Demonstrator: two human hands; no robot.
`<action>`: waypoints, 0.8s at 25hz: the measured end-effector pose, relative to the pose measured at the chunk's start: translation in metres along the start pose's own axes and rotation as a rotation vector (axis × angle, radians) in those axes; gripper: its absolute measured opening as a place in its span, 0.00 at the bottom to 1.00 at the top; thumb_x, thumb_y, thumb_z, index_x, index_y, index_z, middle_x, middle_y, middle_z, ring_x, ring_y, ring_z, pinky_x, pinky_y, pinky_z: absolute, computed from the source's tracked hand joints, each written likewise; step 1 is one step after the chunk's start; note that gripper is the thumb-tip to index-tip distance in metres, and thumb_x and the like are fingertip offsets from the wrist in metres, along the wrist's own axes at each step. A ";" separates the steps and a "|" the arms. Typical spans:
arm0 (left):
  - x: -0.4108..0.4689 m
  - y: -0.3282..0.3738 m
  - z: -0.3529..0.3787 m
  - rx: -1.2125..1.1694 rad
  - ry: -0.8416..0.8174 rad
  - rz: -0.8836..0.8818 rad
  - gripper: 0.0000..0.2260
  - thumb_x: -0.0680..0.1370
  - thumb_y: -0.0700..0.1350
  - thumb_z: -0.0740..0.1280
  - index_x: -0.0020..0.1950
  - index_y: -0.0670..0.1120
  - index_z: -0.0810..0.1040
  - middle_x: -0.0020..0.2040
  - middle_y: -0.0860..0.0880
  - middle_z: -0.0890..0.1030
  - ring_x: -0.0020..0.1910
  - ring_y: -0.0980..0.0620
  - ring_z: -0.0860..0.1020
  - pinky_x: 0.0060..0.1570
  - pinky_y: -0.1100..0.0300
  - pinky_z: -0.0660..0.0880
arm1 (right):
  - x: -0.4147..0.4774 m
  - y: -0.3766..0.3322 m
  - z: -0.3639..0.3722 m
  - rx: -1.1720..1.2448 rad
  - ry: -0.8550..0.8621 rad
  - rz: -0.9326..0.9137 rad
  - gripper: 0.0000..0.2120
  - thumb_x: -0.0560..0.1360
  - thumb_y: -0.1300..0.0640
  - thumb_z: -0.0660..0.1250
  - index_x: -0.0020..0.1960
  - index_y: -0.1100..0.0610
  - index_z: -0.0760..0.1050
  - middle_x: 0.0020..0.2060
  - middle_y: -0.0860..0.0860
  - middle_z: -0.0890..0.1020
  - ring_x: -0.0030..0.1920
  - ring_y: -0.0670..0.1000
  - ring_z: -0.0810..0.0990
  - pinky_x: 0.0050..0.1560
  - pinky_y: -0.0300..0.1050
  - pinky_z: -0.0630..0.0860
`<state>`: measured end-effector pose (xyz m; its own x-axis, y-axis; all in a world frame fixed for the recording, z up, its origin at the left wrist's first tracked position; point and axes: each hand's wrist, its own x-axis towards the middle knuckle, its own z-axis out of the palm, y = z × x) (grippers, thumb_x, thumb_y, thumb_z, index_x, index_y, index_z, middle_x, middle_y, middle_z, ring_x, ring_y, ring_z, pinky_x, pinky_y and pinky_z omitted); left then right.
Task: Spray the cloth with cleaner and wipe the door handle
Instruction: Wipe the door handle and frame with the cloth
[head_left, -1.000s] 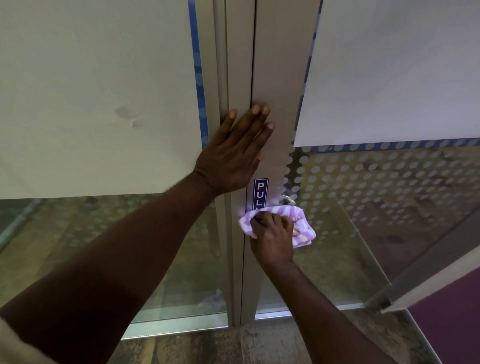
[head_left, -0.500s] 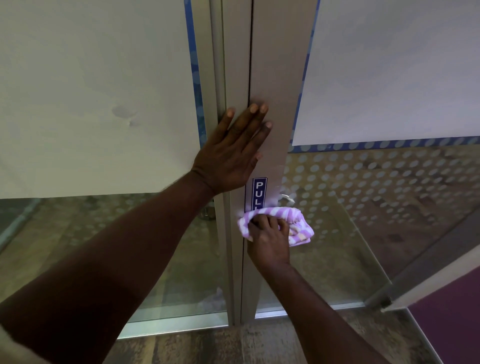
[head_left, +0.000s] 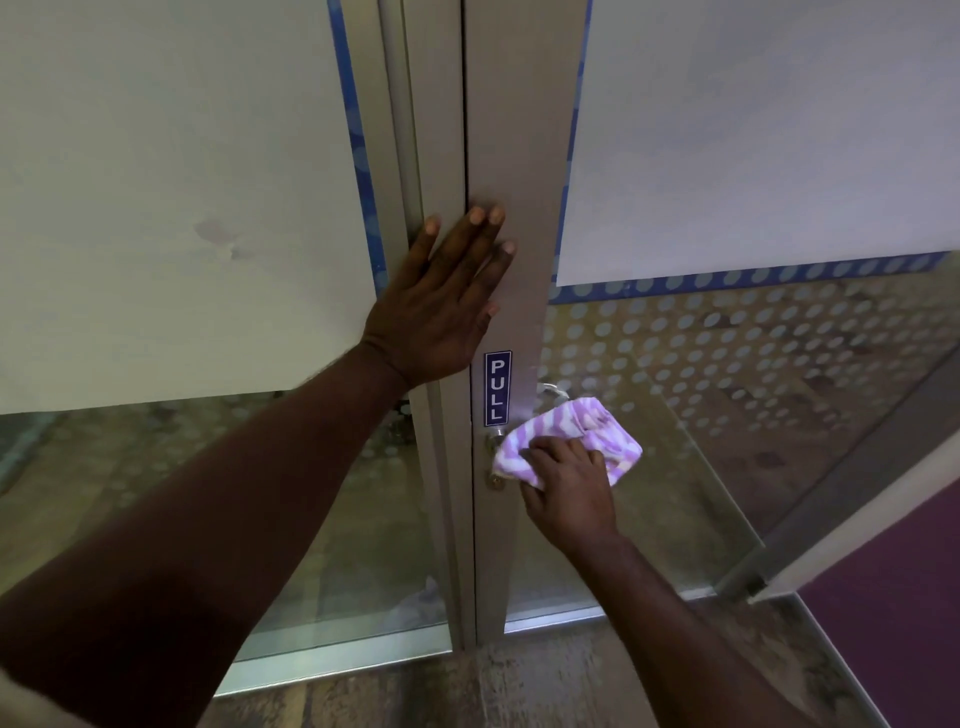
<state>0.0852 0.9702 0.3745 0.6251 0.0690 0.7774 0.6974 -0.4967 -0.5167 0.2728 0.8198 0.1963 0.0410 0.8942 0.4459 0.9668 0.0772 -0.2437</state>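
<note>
A purple-and-white striped cloth (head_left: 587, 434) is bunched over the metal door handle (head_left: 548, 389), of which only a silver curve shows above the cloth. My right hand (head_left: 569, 488) grips the cloth from below and presses it on the handle. My left hand (head_left: 441, 306) lies flat with fingers spread on the grey door frame (head_left: 519, 156), above a blue PULL sign (head_left: 497, 388). A small keyhole (head_left: 496, 480) shows just left of the cloth. No spray bottle is in view.
Glass door panels with white frosted sheets (head_left: 156, 182) and a dotted film (head_left: 753, 353) stand on both sides. A purple wall panel (head_left: 909, 597) and a metal rail run along the right. Patterned floor (head_left: 519, 691) lies below.
My right hand has slid the cloth to the right along the handle, uncovering the whole PULL sign and the keyhole. My left hand stays flat on the frame.
</note>
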 end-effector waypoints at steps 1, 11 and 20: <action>0.000 0.000 0.000 0.000 -0.002 -0.001 0.27 0.86 0.49 0.59 0.83 0.39 0.62 0.82 0.36 0.63 0.82 0.38 0.60 0.83 0.40 0.45 | 0.002 -0.014 0.008 0.025 -0.002 -0.011 0.16 0.70 0.51 0.69 0.57 0.52 0.84 0.53 0.51 0.85 0.51 0.59 0.82 0.51 0.56 0.76; 0.000 0.000 -0.004 0.001 -0.025 0.006 0.26 0.86 0.49 0.59 0.82 0.39 0.63 0.82 0.36 0.64 0.81 0.37 0.63 0.82 0.40 0.47 | 0.000 -0.032 0.028 -0.064 -0.039 -0.017 0.19 0.61 0.51 0.76 0.53 0.48 0.83 0.54 0.48 0.82 0.56 0.57 0.80 0.57 0.55 0.69; 0.001 0.002 -0.001 0.004 0.002 -0.004 0.27 0.86 0.49 0.60 0.82 0.39 0.63 0.81 0.36 0.64 0.81 0.37 0.63 0.82 0.40 0.47 | -0.014 0.040 0.013 0.236 0.214 0.225 0.14 0.71 0.60 0.71 0.56 0.58 0.84 0.57 0.55 0.82 0.59 0.57 0.79 0.56 0.49 0.76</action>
<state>0.0865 0.9682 0.3748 0.6220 0.0696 0.7799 0.7011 -0.4930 -0.5151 0.3078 0.8158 0.1686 0.3216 0.7900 0.5221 0.8438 0.0111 -0.5366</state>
